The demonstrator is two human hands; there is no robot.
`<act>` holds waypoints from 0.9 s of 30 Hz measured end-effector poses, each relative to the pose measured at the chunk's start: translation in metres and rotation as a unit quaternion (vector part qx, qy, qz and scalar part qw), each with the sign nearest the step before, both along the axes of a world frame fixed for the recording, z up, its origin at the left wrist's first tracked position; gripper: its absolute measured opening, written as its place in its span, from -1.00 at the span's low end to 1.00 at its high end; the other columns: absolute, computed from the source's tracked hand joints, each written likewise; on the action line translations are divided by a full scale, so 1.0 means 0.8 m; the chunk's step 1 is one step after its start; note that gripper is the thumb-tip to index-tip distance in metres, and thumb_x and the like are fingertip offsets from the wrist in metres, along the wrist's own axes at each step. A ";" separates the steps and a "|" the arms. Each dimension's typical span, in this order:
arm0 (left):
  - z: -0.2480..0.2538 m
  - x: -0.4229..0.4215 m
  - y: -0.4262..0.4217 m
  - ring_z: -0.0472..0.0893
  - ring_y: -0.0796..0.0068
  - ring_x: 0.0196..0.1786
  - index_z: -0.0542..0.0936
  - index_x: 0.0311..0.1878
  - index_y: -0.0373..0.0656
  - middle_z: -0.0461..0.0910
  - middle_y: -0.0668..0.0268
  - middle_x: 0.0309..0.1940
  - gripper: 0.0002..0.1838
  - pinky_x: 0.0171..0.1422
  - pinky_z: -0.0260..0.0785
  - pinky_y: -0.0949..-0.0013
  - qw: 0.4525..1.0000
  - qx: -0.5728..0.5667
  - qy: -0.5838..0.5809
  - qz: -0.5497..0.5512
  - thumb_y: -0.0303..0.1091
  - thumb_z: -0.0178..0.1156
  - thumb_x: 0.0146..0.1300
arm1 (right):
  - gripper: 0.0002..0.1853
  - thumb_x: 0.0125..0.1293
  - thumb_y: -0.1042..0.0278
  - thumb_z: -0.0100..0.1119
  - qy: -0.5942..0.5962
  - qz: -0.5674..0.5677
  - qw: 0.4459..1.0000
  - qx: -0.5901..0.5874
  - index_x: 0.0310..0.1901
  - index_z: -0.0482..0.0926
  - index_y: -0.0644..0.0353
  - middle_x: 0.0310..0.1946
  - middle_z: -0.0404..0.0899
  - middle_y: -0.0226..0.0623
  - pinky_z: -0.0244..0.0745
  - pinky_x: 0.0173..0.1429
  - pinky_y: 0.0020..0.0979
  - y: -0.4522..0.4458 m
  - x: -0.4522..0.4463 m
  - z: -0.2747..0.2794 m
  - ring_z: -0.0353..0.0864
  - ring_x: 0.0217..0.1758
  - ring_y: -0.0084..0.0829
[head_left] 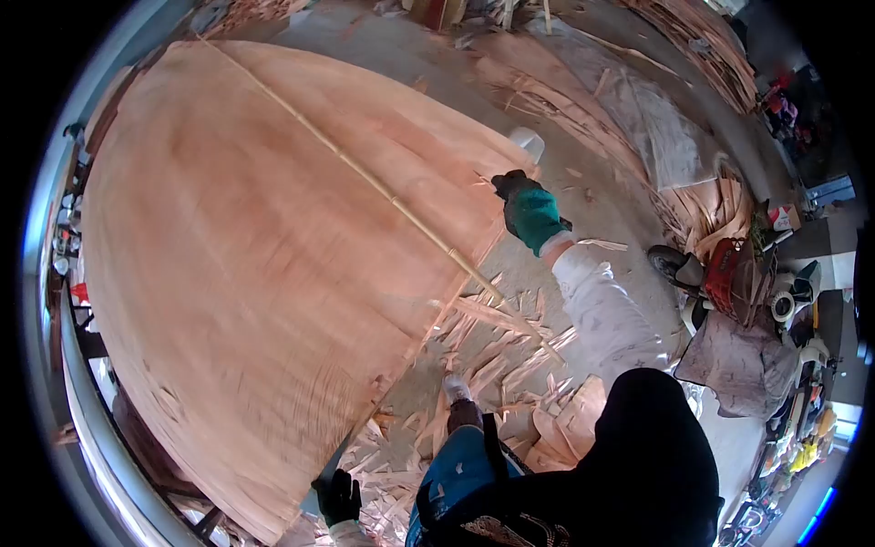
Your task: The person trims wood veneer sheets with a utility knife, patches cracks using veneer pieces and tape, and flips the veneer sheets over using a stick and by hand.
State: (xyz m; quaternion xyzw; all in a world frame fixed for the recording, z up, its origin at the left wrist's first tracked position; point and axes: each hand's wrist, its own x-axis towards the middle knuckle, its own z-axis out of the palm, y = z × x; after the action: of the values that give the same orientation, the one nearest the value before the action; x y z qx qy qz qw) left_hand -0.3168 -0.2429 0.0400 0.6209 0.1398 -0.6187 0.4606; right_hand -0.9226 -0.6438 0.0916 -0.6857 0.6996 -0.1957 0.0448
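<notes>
A large sheet of thin reddish wood veneer (264,228) fills the left and middle of the view. A long bamboo pole (392,196) lies diagonally across it and juts past its near edge. My right hand (529,208), in a green and black glove, is at the sheet's right corner, its fingers bent near a small splinter; what they hold is too small to make out. My left hand (338,498), in a dark glove, is beside the sheet's near edge at the bottom. Its fingers are dark and partly hidden, so its grip is unclear.
Broken veneer strips (492,356) litter the floor around my foot (458,390). More veneer scraps (720,214) lie at the right, near a red parked vehicle (725,273) and a draped cloth (738,360). A metal frame (100,456) runs along the left.
</notes>
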 end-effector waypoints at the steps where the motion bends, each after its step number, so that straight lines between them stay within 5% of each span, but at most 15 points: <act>1: 0.009 -0.008 -0.004 0.36 0.17 0.30 0.43 0.22 -0.10 0.49 0.27 0.18 -0.24 0.30 0.28 0.04 1.000 -0.008 -0.014 0.003 0.34 0.07 0.18 | -0.66 0.10 0.50 0.12 0.024 0.005 1.000 0.018 -0.05 0.61 0.03 -0.10 0.58 -0.13 0.52 -0.07 -0.17 0.003 0.008 0.003 0.59 -0.07 -0.14; 3: -0.014 0.012 0.012 0.35 0.18 0.31 0.42 0.22 -0.18 0.45 0.24 0.21 -0.20 0.31 0.26 0.03 0.999 -0.040 0.009 -0.022 0.36 0.05 0.18 | -0.68 0.08 0.50 0.13 0.071 0.015 0.996 0.056 -0.09 0.63 0.03 -0.10 0.58 -0.14 0.52 -0.07 -0.18 0.008 0.022 0.001 0.59 -0.07 -0.13; 4: -0.001 -0.005 0.001 0.34 0.16 0.31 0.42 0.22 -0.18 0.43 0.22 0.23 -0.19 0.31 0.25 0.03 0.999 0.008 -0.038 0.001 0.38 0.03 0.18 | -0.90 0.16 0.41 0.09 0.093 0.026 0.995 -0.022 -0.33 0.59 -0.01 -0.31 0.55 -0.19 0.53 -0.24 -0.18 0.003 0.023 -0.017 0.62 -0.29 -0.18; 8: 0.018 -0.022 -0.011 0.47 0.43 0.18 0.57 0.06 -0.06 0.61 0.44 0.00 -0.30 0.29 0.23 0.17 0.999 -0.009 -0.030 -0.026 0.39 -0.03 0.21 | -0.86 0.13 0.40 0.08 0.103 0.061 0.993 -0.003 -0.30 0.61 -0.01 -0.32 0.63 -0.15 0.56 -0.15 -0.19 -0.057 -0.011 -0.075 0.65 -0.22 -0.15; 11: 0.012 -0.019 -0.009 0.36 0.18 0.30 0.41 0.21 -0.14 0.44 0.20 0.22 -0.23 0.29 0.25 0.05 0.999 -0.008 -0.051 0.012 0.37 -0.03 0.23 | -0.80 0.09 0.39 0.10 -0.032 0.024 0.999 -0.036 -0.24 0.64 0.03 -0.25 0.65 -0.10 0.57 -0.10 -0.19 -0.093 -0.010 -0.048 0.66 -0.16 -0.13; 14: 0.009 -0.018 -0.004 0.35 0.14 0.31 0.39 0.23 -0.08 0.42 0.20 0.24 -0.27 0.30 0.25 0.04 0.998 -0.043 -0.030 0.021 0.35 -0.05 0.26 | -0.75 0.06 0.39 0.12 -0.022 0.005 0.999 -0.037 -0.18 0.65 0.04 -0.23 0.65 -0.09 0.57 -0.07 -0.19 -0.095 -0.025 -0.015 0.65 -0.13 -0.10; 18: -0.001 -0.015 0.003 0.34 0.11 0.31 0.37 0.25 -0.02 0.39 0.19 0.26 -0.29 0.30 0.26 0.04 0.994 -0.100 -0.045 -0.023 0.35 -0.04 0.26 | -0.74 0.04 0.41 0.19 0.234 0.122 0.953 0.147 -0.18 0.65 -0.04 -0.23 0.64 -0.21 0.51 -0.03 -0.19 -0.092 -0.018 -0.008 0.61 -0.10 -0.17; 22: 0.008 -0.020 -0.007 0.32 0.10 0.32 0.36 0.24 0.00 0.38 0.17 0.26 -0.31 0.29 0.28 0.03 0.998 -0.013 -0.051 0.028 0.33 -0.02 0.25 | -0.70 0.05 0.47 0.15 0.030 0.122 0.991 -0.055 -0.14 0.64 -0.01 -0.16 0.63 -0.22 0.49 0.02 -0.25 -0.110 -0.032 -0.048 0.62 -0.09 -0.20; 25: 0.006 -0.018 -0.003 0.33 0.10 0.31 0.36 0.24 -0.01 0.39 0.15 0.25 -0.30 0.29 0.28 0.02 0.998 -0.016 -0.040 0.038 0.33 0.00 0.24 | -0.73 0.09 0.45 0.11 -0.078 -0.003 0.997 -0.019 -0.15 0.64 0.01 -0.13 0.63 -0.21 0.49 0.01 -0.26 -0.072 -0.004 -0.007 0.61 -0.08 -0.18; 27: 0.005 -0.018 -0.006 0.34 0.18 0.31 0.39 0.23 -0.04 0.42 0.21 0.24 -0.30 0.33 0.23 0.05 0.999 -0.020 -0.025 0.042 0.34 -0.05 0.26 | -0.74 0.12 0.45 0.07 -0.019 0.097 0.995 -0.034 -0.15 0.64 0.03 -0.12 0.63 -0.18 0.48 0.05 -0.22 -0.068 -0.008 -0.026 0.60 -0.05 -0.15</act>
State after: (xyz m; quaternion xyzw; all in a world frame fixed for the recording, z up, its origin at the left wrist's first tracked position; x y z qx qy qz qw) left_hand -0.3310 -0.2475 0.0440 0.6202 0.1415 -0.5861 0.5017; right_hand -0.9292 -0.6985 0.0709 -0.7476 0.6220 -0.2269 0.0531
